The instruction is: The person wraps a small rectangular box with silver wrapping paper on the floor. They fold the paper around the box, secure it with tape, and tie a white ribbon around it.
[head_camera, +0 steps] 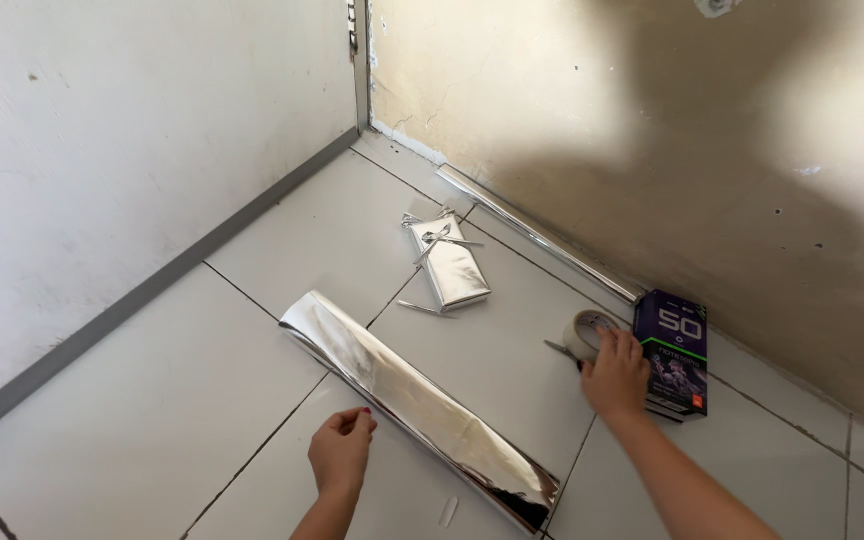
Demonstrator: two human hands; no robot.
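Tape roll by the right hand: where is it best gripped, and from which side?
Probably from above, across the outer rim. The tape roll seems to lie nearly flat on the floor tile, hole up, with the right hand already on its near edge. The dark box crowds its right side, while the left side, facing the silver foil sheet, is free.

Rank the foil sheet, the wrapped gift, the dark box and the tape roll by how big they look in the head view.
1. Foil sheet, largest by far.
2. Wrapped gift and dark box: look about alike, and the gift lies farther off, so unranked.
3. Tape roll, smallest, under the right hand.
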